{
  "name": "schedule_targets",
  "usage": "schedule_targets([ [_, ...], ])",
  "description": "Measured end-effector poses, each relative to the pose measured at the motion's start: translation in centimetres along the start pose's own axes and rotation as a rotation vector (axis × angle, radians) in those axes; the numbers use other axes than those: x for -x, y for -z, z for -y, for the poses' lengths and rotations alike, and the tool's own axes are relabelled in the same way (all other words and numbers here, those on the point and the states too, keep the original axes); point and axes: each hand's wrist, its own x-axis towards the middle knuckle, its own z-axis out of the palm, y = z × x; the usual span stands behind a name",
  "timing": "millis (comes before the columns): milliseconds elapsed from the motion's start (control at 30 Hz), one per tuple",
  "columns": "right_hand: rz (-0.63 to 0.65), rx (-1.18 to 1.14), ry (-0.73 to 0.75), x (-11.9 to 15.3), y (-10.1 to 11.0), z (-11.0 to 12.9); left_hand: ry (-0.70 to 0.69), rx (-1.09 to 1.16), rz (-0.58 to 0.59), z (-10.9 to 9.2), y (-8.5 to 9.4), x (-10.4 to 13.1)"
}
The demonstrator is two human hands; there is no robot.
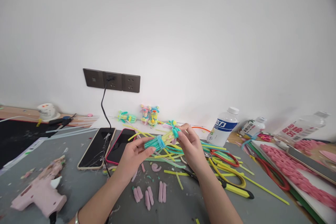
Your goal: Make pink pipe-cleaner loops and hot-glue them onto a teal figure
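Note:
A small figure made of pipe cleaners (162, 141), teal at one end and yellow-green in the middle, is held in the air between both hands. My left hand (136, 154) pinches its teal bundled end, just beside a light blue band. My right hand (190, 143) grips the other end, where green loops stick up. Below the hands, short pink pipe cleaner pieces (148, 197) lie in small groups on the grey mat (181, 206). Loose yellow and green pipe cleaners (170, 159) are spread underneath and behind the figure.
On the left lie a pink glue gun (43, 190) and two phones (96, 150). Right of the hands are scissors (225, 157), a utility knife (237, 189) and a bottle (223, 127). Finished pipe cleaner figures (150, 115) stand by the wall. A black cord (103, 105) hangs from the socket.

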Motion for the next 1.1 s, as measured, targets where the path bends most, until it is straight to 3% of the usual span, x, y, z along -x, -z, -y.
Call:
schedule_targets([
  [1100, -0.001, 0.011, 0.005, 0.01, -0.24, 0.54, 0.000, 0.006, 0.014, -0.12, 0.05, 0.08],
])
